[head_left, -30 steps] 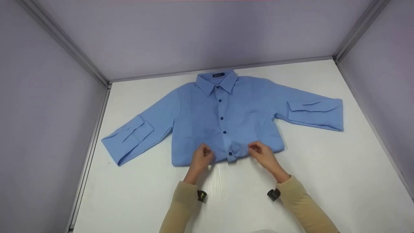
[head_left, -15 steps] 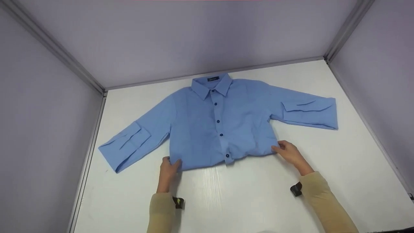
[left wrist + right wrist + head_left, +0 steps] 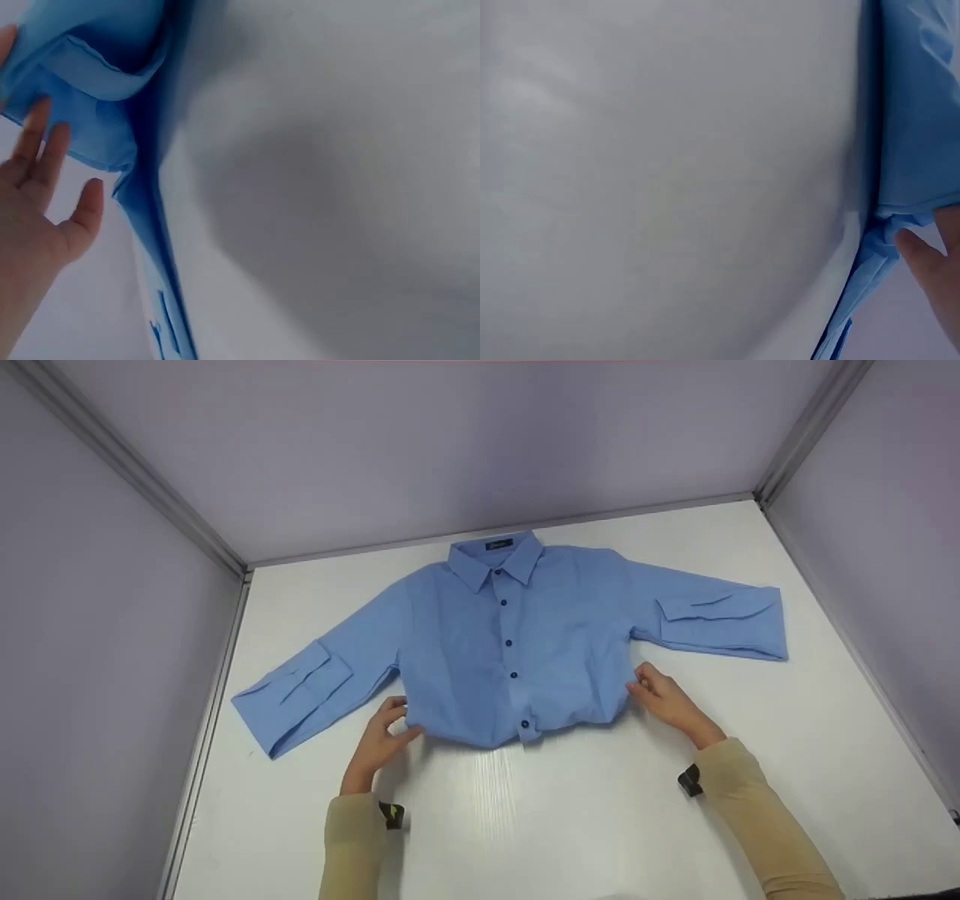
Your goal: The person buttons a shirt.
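Observation:
A light blue button-up shirt (image 3: 465, 652) lies front up on a white table, collar toward the back wall and sleeves spread, with dark buttons down the front. My left hand (image 3: 380, 742) is at its lower left corner. In the left wrist view, this hand (image 3: 37, 217) has its fingers against the cloth (image 3: 82, 82) and its thumb apart from it. At the lower right side, my right hand (image 3: 666, 701) pinches the shirt's edge. The right wrist view shows the thumb of that hand (image 3: 937, 262) at the bunched cloth (image 3: 915, 135); its other fingers are mostly cut off.
The white table (image 3: 562, 825) extends in front of the shirt. Pale panels stand on several sides, with a back wall (image 3: 480, 450) behind the collar. Both shirt cuffs (image 3: 307, 682) are folded back on the sleeves.
My hands have moved from the middle of the lower edge out to its two sides. Since half a second ago, the lower corners have been drawn inward, and the left fingers have spread.

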`<state>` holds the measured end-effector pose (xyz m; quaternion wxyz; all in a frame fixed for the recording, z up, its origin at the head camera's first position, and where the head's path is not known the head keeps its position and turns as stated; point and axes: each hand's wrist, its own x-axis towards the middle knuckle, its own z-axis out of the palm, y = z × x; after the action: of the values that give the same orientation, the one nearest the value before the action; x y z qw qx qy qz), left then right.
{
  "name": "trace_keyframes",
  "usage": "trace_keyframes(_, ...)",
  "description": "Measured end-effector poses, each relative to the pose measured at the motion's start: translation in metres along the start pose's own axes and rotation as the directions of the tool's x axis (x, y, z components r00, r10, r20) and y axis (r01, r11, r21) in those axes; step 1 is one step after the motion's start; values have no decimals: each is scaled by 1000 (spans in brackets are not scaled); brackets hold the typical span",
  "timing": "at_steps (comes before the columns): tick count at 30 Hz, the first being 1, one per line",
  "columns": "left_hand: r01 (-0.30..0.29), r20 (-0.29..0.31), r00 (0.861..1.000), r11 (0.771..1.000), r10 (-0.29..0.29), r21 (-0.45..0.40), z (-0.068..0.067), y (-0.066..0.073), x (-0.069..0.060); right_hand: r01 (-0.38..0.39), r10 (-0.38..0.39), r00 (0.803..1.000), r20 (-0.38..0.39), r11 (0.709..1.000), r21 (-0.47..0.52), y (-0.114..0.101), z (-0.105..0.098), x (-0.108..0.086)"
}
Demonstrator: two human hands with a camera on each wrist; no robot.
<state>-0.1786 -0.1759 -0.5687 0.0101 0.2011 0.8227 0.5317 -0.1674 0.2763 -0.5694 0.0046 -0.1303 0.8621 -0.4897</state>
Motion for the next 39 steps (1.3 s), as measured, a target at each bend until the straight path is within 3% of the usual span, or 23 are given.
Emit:
trace_keyframes(3,-48,-53,997,997,51,67,-4,3,9,36,-37,996,-77,999,-21,-13,-4,10)
trace_keyframes(8,41,-167,986,968,0,246,-10,1,25,-7,-4,982,-189,998,-55,-5,-15,30)
trace_keyframes(11,123,-227,972,960,-65,250,-17,11,35,-73,61,969,-240,997,-41,-7,-25,41)
trace_keyframes(14,279,-252,937,953,-244,117,-25,19,42,-162,175,953,-248,984,72,-14,-34,49)
trace_keyframes(17,469,-172,871,883,-461,11,-31,21,40,-279,306,935,-181,947,159,-17,-39,50)
trace_keyframes(19,556,-83,829,830,-552,36,-31,18,33,-327,343,934,-100,934,146,-15,-40,44)
trace_keyframes(20,575,-36,818,814,-575,81,-30,15,28,-347,354,934,-49,931,110,-13,-39,39)
trace_keyframes(23,566,63,800,785,-597,253,-23,8,13,-335,340,935,99,940,-60,-4,-37,22)
trace_keyframes(25,553,91,784,759,-614,344,-20,6,6,-283,312,940,141,939,-194,2,-35,11)
trace_keyframes(28,554,25,780,708,-625,438,-18,3,4,-216,265,960,91,907,-363,7,-30,3)
trace_keyframes(31,562,-108,793,653,-599,507,-23,-6,8,-230,260,966,2,854,-467,13,-26,7)
trace_keyframes(34,586,-164,781,616,-603,527,-31,-21,13,-296,337,941,-3,822,-486,22,-25,21)
trace_keyframes(39,608,-113,737,581,-667,541,-28,-37,17,-383,456,890,14,763,-521,44,-27,40)
